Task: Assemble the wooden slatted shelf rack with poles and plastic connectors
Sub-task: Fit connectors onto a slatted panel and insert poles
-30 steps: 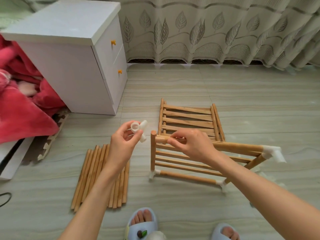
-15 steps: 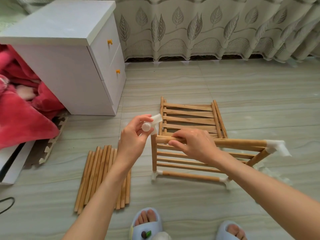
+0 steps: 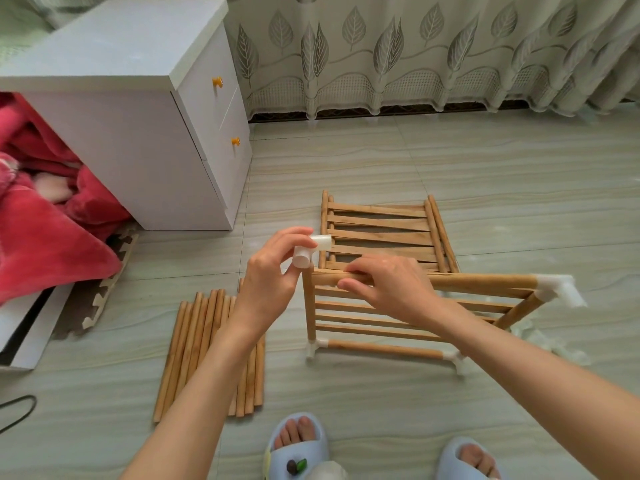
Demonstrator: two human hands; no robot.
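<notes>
**Shelf rack, part-built: corner joint pending**

Item 1. Left hand: fingers and thumb pinch a white plastic connector, held just above the bare top of the near-left upright pole. Judged purpose: to seat a socket down over that pole end.

Item 2. Right hand: fingers curled over the top horizontal pole, apparently steadying the frame so the free corner stays put for the fitting.

Item 3. Slatted shelf panel, mounted within the frame, centre of floor. The far-right top corner already carries a fitted connector; both near bottom corners also carry white connectors.

Item 4. Spare slatted panel, flat on the floor, just beyond the frame, unused.

Item 5. Loose poles, a bundle lying side by side on the floor, left of the frame, within reach.

Item 6. White bedside cabinet, far left; red blanket beside it. Clear plastic wrapping, right of frame.
</notes>
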